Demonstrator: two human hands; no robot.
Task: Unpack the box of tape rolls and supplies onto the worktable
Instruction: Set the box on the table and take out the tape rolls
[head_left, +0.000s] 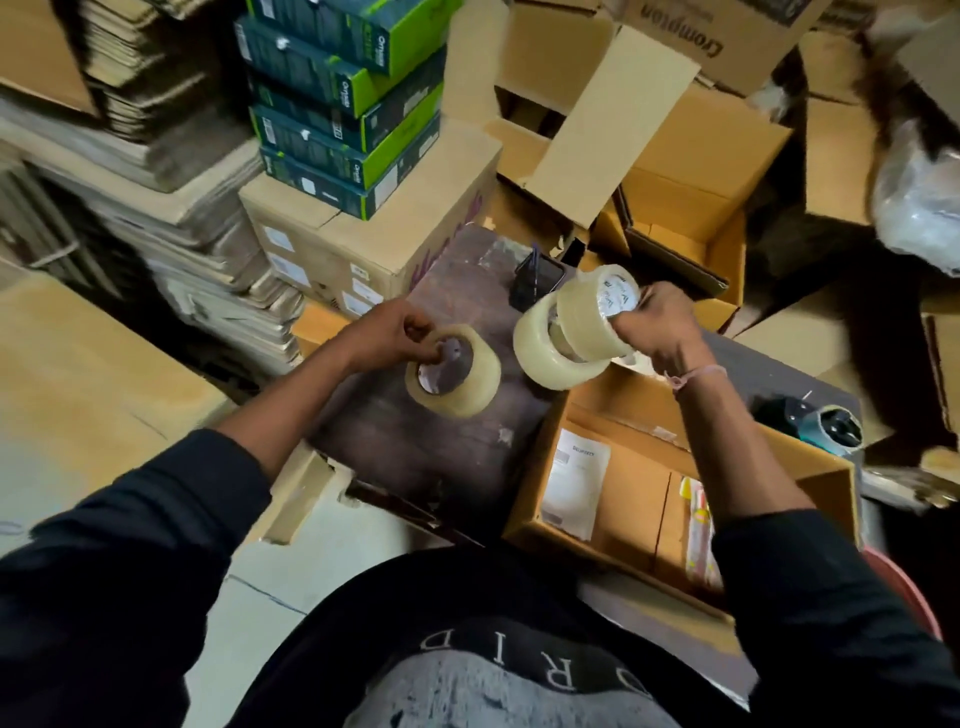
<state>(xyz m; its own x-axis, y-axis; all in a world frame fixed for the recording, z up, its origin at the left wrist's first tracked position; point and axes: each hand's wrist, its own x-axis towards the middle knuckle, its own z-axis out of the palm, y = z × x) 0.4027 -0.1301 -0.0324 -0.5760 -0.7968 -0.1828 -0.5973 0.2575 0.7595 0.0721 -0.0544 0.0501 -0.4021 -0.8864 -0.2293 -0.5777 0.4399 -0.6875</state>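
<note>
My left hand (397, 332) grips one clear tape roll (460, 379), fingers hooked into its core, just above the dark wooden worktable (415, 441). Over the table's right part, my right hand (657, 325) holds two clear tape rolls (576, 327) pressed together and tilted. The open cardboard box (623, 499) stands at the lower right under my right forearm. Inside it lie a white printed slip (574, 480) and a yellow-and-red packet (698, 530).
A black phone-like object (537, 283) rests at the table's far edge. A tape dispenser (826, 423) lies right of the box. Stacked green-and-black cartons (343, 104) sit on a brown carton (363, 244) behind the table. Open empty cartons (691, 208) crowd the back right.
</note>
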